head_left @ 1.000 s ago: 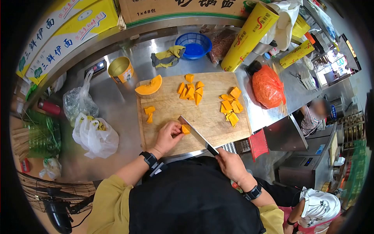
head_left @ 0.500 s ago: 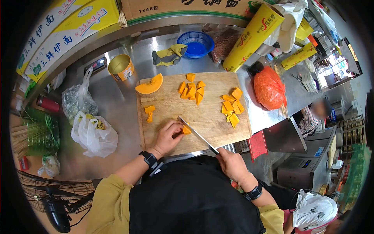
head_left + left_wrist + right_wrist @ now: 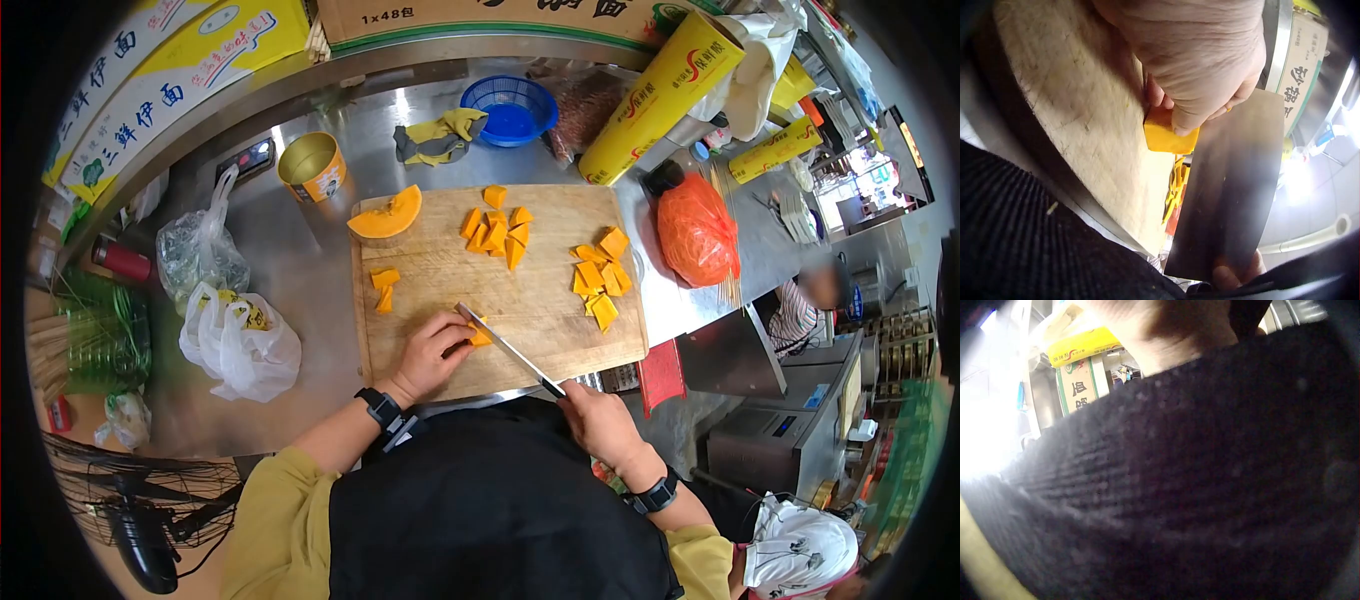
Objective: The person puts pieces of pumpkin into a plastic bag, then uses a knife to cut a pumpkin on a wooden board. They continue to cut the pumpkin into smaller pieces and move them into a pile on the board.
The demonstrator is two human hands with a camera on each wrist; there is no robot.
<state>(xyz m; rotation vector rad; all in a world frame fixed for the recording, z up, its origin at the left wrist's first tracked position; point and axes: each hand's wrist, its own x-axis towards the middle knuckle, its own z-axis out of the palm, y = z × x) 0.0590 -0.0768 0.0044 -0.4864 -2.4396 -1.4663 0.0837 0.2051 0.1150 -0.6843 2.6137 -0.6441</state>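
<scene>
My left hand (image 3: 437, 355) holds a small pumpkin chunk (image 3: 1169, 134) down on the wooden cutting board (image 3: 420, 285), with curled fingers and the thumb against it. A wide-bladed cleaver (image 3: 1229, 181) stands on edge right beside those fingertips, at the chunk. Its handle is gripped by my right hand (image 3: 605, 425) near the board's front edge. Further up the board are a pumpkin wedge (image 3: 387, 217), a middle group of cut pieces (image 3: 495, 233) and a right-hand pile of pieces (image 3: 601, 280). Two small bits (image 3: 384, 285) lie at the left. In the right wrist view, dark cloth hides the cutting.
Behind the board stand an open can (image 3: 312, 168), a cloth glove (image 3: 440, 138), a blue basket (image 3: 510, 112) and a cling-film box (image 3: 660, 100). A red bag (image 3: 697, 230) sits to the right, white plastic bags (image 3: 240, 345) to the left. Another person (image 3: 800, 545) is at lower right.
The cleaver blade has shifted slightly over the pumpkin chunk, covering more of it in the head view. Both hands keep nearly the same place. The head view has shifted a little.
</scene>
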